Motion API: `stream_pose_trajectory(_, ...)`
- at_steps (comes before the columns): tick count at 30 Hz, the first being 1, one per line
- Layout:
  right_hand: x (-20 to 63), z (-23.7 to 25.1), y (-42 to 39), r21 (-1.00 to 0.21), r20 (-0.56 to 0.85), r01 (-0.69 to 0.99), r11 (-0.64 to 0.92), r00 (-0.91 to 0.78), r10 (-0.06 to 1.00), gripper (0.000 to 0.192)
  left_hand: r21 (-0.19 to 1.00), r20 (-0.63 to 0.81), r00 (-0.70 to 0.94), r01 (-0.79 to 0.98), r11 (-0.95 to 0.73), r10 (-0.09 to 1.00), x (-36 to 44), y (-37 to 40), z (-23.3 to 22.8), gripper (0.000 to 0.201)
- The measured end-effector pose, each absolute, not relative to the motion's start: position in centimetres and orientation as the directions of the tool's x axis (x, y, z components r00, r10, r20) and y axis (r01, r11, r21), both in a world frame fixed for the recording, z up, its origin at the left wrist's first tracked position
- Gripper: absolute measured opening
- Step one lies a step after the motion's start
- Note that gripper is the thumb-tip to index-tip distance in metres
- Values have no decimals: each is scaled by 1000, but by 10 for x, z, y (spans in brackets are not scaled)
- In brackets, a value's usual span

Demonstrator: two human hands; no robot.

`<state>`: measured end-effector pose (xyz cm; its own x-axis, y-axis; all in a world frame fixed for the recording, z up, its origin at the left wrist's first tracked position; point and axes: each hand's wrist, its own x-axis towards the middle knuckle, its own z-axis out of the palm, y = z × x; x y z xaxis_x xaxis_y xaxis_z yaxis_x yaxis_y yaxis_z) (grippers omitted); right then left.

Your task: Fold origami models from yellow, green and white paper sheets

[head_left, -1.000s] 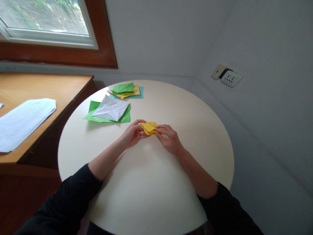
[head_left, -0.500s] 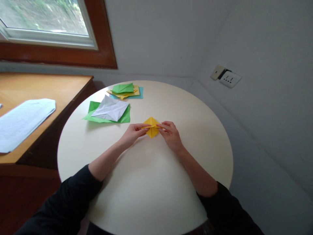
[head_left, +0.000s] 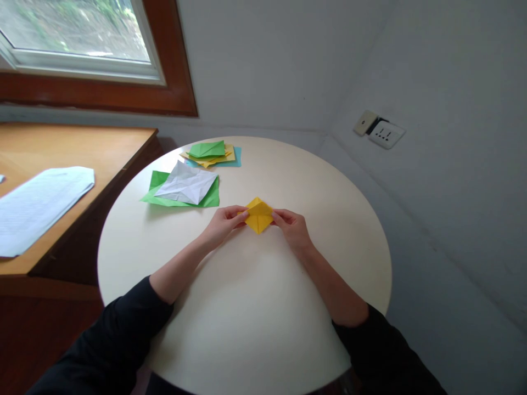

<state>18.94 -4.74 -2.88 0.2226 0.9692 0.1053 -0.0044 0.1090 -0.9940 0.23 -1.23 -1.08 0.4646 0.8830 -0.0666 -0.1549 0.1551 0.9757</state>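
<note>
- A small folded yellow paper (head_left: 258, 215), diamond-shaped with a crease across its middle, is located near the centre of the round white table (head_left: 247, 307), slightly toward the far side.
- The left hand (head_left: 224, 224) is closed in a pinch on the left corner of the yellow paper, thumb and fingertips meeting at the edge.
- The right hand (head_left: 293, 229) is closed in a matching pinch on the right corner of the same paper.
- Whether the paper rests flat on the table or is lifted just clear of it cannot be told.
- Both forearms are laid across the near half of the table, with black sleeves (head_left: 111, 340) pushed back to the elbows.
- A crumpled white sheet (head_left: 186, 183) is noted lying on a green sheet (head_left: 158, 181), to the far left of the hands and apart from them.
- A small stack of coloured papers (head_left: 212, 152) is seen further back near the table's far edge, topped by a folded green piece with yellow and blue sheets beneath.
- Nothing is found lying between the hands and these papers.
- A wooden desk (head_left: 74, 148) adjoins the table on the left, with a printed white page (head_left: 39, 206) on it, under a wood-framed window (head_left: 82, 33).
- A wall socket (head_left: 381, 131) is fixed to the wall on the right.
</note>
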Motion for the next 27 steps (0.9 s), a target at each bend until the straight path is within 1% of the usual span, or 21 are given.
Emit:
stream_pose_trajectory(4,190,-31,-46,-994,111,19,110,245,963,27,991,-36,379,-107,82,925,2,-11,-11,28)
stream_pose_trajectory(9,189,-27,-47,-995,94,-3,97,250,964,27,993,-69,318,-65,94,945,5,-12,-10,25)
stream_pose_trajectory(13,188,-24,-49,-994,96,-19,104,257,962,27,994,-72,319,-60,96,945,5,-13,-9,26)
stream_pose_trajectory(20,189,-22,-50,-993,115,5,116,209,971,27,993,-62,348,-71,93,936,4,-13,-8,27)
stream_pose_trajectory(27,187,-21,-51,-993,113,1,116,237,965,26,999,-35,345,-20,44,938,7,-16,-9,28)
